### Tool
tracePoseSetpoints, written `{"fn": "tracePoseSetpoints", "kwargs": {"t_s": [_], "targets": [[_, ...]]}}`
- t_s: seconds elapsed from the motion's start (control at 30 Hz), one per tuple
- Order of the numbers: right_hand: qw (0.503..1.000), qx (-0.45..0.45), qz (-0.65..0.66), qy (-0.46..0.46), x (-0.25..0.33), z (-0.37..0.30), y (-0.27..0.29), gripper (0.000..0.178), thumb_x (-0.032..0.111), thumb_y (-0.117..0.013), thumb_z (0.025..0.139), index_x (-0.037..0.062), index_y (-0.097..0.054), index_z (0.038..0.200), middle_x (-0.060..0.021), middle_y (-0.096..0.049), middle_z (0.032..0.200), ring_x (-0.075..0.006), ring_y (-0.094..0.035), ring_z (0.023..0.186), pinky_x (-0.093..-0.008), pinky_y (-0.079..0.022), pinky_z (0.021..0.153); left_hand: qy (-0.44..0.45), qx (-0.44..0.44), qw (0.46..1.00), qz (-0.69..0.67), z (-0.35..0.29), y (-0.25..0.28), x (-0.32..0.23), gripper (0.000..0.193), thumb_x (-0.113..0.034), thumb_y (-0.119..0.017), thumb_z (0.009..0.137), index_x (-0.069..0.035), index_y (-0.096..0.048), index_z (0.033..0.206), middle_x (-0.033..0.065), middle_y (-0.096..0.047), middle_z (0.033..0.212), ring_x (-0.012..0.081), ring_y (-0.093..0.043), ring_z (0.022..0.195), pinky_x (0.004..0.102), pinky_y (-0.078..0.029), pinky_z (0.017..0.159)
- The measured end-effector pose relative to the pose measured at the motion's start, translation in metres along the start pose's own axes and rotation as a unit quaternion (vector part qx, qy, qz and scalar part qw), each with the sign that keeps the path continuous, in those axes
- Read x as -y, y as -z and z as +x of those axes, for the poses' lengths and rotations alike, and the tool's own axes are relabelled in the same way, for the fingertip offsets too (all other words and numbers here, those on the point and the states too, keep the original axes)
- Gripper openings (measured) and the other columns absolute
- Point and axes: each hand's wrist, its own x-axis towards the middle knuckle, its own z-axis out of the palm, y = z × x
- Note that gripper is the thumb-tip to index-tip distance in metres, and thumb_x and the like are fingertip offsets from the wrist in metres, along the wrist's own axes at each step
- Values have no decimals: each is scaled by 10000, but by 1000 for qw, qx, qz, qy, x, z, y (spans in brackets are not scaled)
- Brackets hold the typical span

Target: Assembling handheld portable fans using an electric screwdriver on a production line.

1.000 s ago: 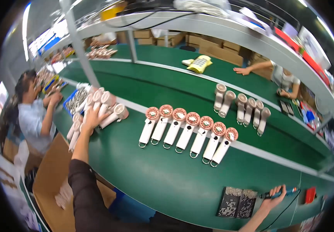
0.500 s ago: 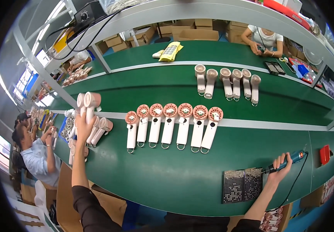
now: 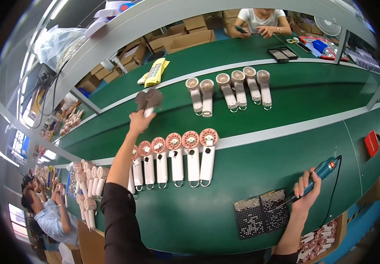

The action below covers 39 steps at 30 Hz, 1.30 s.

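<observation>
My left hand (image 3: pixel 140 121) is closed around the white handles of what look like two handheld fans (image 3: pixel 149 100), their grey-brown heads smeared by motion. It reaches over the far green strip, left of several white fans (image 3: pixel 227 86) lying there. Below, a row of white fans with pink round heads (image 3: pixel 173 141) lies across the metal rail and near table, partly covered by my left forearm. My right hand (image 3: pixel 308 190) grips a teal electric screwdriver (image 3: pixel 324 170), its tip at a black screw tray (image 3: pixel 262 213) holding many small screws.
More fans (image 3: pixel 94 178) are bunched at the left. A yellow package (image 3: pixel 157 72) lies on the far bench, where a co-worker (image 3: pixel 262 24) sits. Another person (image 3: pixel 51 211) works at left. The red holder (image 3: pixel 371 143) and a box of fan parts (image 3: pixel 319 240) are on the right.
My left hand has carried the fans from the left-hand bunch rightward and away, over the far strip. The view has shifted. My right hand still holds the screwdriver at the tray.
</observation>
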Motion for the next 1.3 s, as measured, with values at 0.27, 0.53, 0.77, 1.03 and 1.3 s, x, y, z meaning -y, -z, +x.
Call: {"fn": "tracePoseSetpoints", "kwargs": {"t_s": [0.27, 0.53, 0.77, 1.03, 1.3], "targets": [[1000, -18, -15, -7, -3, 2, -3, 138, 169, -442, 901, 74, -486, 991, -18, -375, 586, -103, -314, 330, -241, -328, 278, 125, 51, 991, -13, 69, -110, -37, 886, -649, -563, 710, -261, -235, 1436, 314, -250, 1397, 487, -228, 1271, 517, -320, 1000], [999, 17, -18, -19, -8, 4, -2, 128, 148, -447, 905, 44, -477, 973, -10, -355, 580, -86, -313, 357, -215, -292, 289, -20, 104, 988, -111, 39, -57, -50, 837, -596, -608, 733, -90, -375, 1356, 234, -386, 1358, 383, -344, 1271, 427, -300, 1045], [997, 26, -68, -13, -7, -2, 5, 151, 148, -448, 917, 73, -422, 788, 20, -324, 585, -48, -265, 392, -189, -273, 319, -29, -131, 975, -175, -97, 36, 55, 524, -353, -633, 829, -45, -479, 1224, 196, -467, 1211, 360, -403, 1168, 413, -324, 1015], [994, 9, -106, 17, 1, -6, -8, 149, 126, -505, 836, 75, -414, 731, 3, -307, 585, -92, -275, 424, -226, -219, 352, 180, -347, 919, -54, -296, 86, 252, 356, -238, -631, 816, -1, -477, 1032, 201, -525, 1008, 348, -520, 968, 414, -425, 836], [992, -4, -125, 32, -3, -2, -19, 208, 119, -513, 821, 110, -363, 676, 3, -303, 561, -104, -273, 427, -248, -226, 376, 174, -108, 979, -12, -339, 68, 279, 594, -461, -686, 746, -23, -486, 1094, 227, -494, 1131, 386, -477, 1084, 438, -392, 933]]}}
